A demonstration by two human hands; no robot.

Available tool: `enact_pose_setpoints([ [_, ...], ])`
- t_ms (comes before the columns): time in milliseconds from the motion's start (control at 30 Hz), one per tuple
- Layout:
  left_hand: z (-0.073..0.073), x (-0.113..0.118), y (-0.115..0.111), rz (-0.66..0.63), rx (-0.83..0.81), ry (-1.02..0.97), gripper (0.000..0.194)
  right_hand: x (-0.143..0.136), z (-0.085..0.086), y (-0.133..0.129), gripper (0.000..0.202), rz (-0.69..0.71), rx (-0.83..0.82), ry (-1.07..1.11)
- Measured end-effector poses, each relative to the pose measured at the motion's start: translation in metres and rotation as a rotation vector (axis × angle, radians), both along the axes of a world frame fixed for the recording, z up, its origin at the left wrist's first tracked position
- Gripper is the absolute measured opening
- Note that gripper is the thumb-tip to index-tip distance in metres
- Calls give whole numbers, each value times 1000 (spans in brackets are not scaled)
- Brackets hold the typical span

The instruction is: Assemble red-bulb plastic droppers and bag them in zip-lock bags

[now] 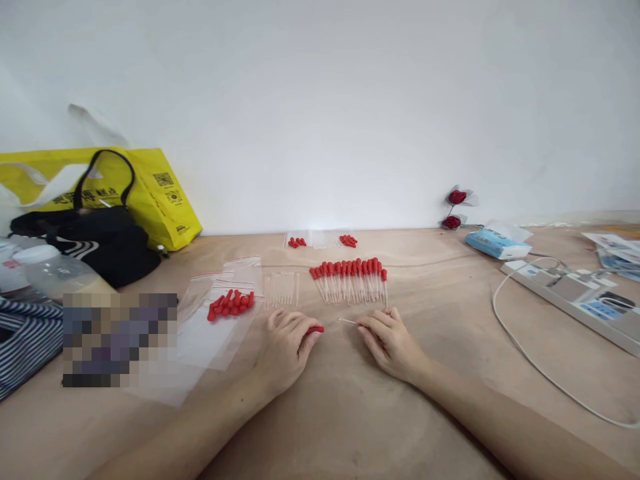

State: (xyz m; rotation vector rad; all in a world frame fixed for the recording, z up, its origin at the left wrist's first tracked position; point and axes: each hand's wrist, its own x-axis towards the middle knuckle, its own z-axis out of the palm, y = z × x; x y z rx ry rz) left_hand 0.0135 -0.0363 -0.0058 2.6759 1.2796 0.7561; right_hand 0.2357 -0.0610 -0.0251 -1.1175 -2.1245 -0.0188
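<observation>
Between the fingers of my left hand (290, 343) is a red rubber dropper bulb (315, 329), its end pointing right. My right hand (393, 340) pinches a thin clear dropper tube (347, 321), which points left toward the bulb; a gap separates the two. Just beyond my hands lies a row of droppers with red bulbs fitted on clear tubes (350, 280). Left of that row are several bare clear tubes (281, 289) side by side. Loose red bulbs (231, 305) lie in a heap on clear zip bags (210, 340) at the left.
More red bulbs (349, 241) lie on bags near the wall. On the left stand a yellow bag (165, 193), a black bag (120, 243) and a plastic bottle (55, 273). A tissue pack (497, 243), a power strip (575, 300) and a looping white cable (520, 357) are at right.
</observation>
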Motion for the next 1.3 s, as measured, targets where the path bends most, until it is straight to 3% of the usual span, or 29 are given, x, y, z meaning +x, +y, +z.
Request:
enact_pose_setpoints([
  [167, -4, 1, 1, 4, -55, -12, 15, -10, -2, -1, 20, -10, 8, -37],
  [700, -4, 3, 1, -27, -20, -129, 15, -22, -2, -3, 22, 45, 147, -98],
  [1000, 0, 2, -5, -146, 30, -53, 17, -13, 3, 5, 28, 79, 272, -256],
  [1300, 0, 5, -8, -210, 98, -37, 19, -19, 3, -1, 22, 91, 229, -229],
])
